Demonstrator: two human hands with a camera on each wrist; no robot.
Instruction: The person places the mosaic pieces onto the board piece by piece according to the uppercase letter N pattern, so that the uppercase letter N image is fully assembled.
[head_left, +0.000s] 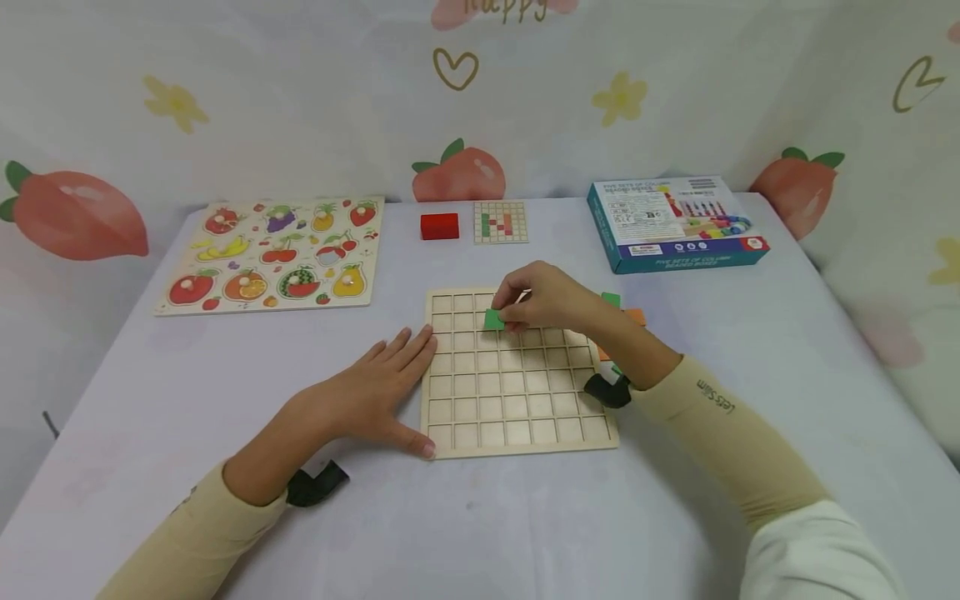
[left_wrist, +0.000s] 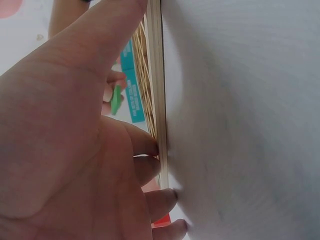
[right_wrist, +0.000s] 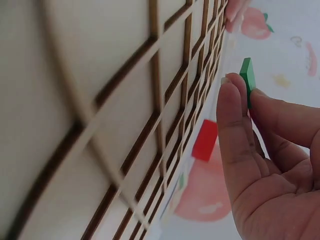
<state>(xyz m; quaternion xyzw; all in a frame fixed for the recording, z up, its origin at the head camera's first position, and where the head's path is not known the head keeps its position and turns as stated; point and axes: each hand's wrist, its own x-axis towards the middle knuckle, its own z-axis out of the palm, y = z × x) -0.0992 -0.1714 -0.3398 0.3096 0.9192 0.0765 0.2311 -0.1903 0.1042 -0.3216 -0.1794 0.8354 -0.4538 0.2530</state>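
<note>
- At the upper right of the right wrist view, the green tile (right_wrist: 248, 80) shows nearly edge-on and apart from the grid; the head view gives its flat face, above the upper part of the gridded board (head_left: 517, 448).
- Along the middle of the left wrist view runs the board's side edge, which the head view shows only from above.
- At the right of the head view, the right forearm (head_left: 637, 346) partly hides loose green and orange tiles (head_left: 611, 298) beside the board.
- Under everything lies a pale tabletop (head_left: 480, 525); across its back, from left to right, are a fruit puzzle (head_left: 277, 254), a red block (head_left: 439, 227), a small patterned card (head_left: 501, 222) and a boxed set (head_left: 678, 223).
- Behind, a white backdrop (head_left: 300, 100) carries printed peaches, yellow flowers and hearts.
- Near the centre of the head view, the right hand (head_left: 543, 296) pinches the green tile between thumb and fingers.
- Left of centre, the left hand (head_left: 375, 404) is spread with straight fingers touching the board's left edge, its thumb at the lower-left corner.
</note>
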